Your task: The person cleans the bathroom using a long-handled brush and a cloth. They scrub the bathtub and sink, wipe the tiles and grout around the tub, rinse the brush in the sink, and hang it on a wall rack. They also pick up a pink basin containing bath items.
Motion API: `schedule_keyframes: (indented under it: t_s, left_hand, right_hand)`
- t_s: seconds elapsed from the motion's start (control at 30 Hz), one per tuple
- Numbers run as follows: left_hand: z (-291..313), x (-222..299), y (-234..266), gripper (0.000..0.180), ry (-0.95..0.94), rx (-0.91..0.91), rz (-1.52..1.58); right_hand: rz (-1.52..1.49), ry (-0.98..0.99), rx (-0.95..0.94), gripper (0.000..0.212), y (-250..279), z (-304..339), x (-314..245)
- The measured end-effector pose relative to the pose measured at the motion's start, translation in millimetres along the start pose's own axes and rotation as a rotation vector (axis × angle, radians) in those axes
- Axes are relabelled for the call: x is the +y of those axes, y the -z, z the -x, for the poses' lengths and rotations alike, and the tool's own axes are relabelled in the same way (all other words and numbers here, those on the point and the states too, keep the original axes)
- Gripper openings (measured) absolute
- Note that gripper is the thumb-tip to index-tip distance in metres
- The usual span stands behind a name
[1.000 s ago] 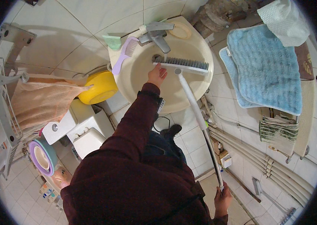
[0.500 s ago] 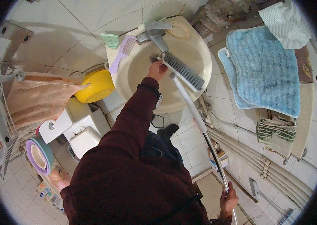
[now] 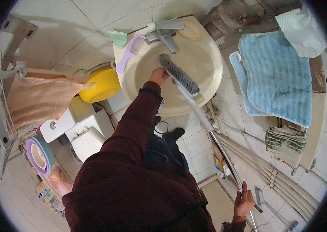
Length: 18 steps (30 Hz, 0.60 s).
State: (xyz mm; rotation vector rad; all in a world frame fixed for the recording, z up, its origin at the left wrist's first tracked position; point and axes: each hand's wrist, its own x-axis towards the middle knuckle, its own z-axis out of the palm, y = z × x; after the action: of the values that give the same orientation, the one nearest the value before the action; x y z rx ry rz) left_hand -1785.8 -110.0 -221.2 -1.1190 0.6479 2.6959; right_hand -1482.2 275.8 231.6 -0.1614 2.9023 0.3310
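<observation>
A long-handled scrub brush [image 3: 181, 77] with grey bristles and a white backing slants over the cream washbasin [image 3: 140, 92], bristles facing up and away from me. My left hand [image 3: 158, 76] pinches the near edge of its head, close to the head's left end. From the head, a pole [image 3: 204, 120], white above and shiny metal below, runs down to the right. My right hand [image 3: 244, 203] is closed around the metal part low on that pole. The grey tap [image 3: 165, 37] stands just beyond the bristles. The joint between head and pole is partly hidden.
On the basin's rim lie a purple comb [image 3: 129, 54] and a pale green packet [image 3: 117, 38]. A yellow basin [image 3: 101, 87] and a white toilet [image 3: 88, 145] are at the left. Blue towels [image 3: 273, 75] hang at the right, above wall pipes [image 3: 271, 174].
The brush head has shifted left and down, and its bristles have turned. The pole's upper end now meets the head's underside. My right hand has moved slightly right with the pole.
</observation>
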Motion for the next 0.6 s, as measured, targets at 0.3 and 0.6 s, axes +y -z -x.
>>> schedule_keyframes:
  t_s: [0.3, 0.6]
  left_hand:
    - [16, 2, -16, 0.015, -0.075, -0.033, -0.064]
    - [-9, 39, -27, 0.028, -0.481, -0.167, -1.133]
  right_hand:
    - [0.006, -0.034, 0.034, 0.048, 0, 4, 10]
    - [0.019, -0.052, 0.022, 0.046, 8, 14, 19]
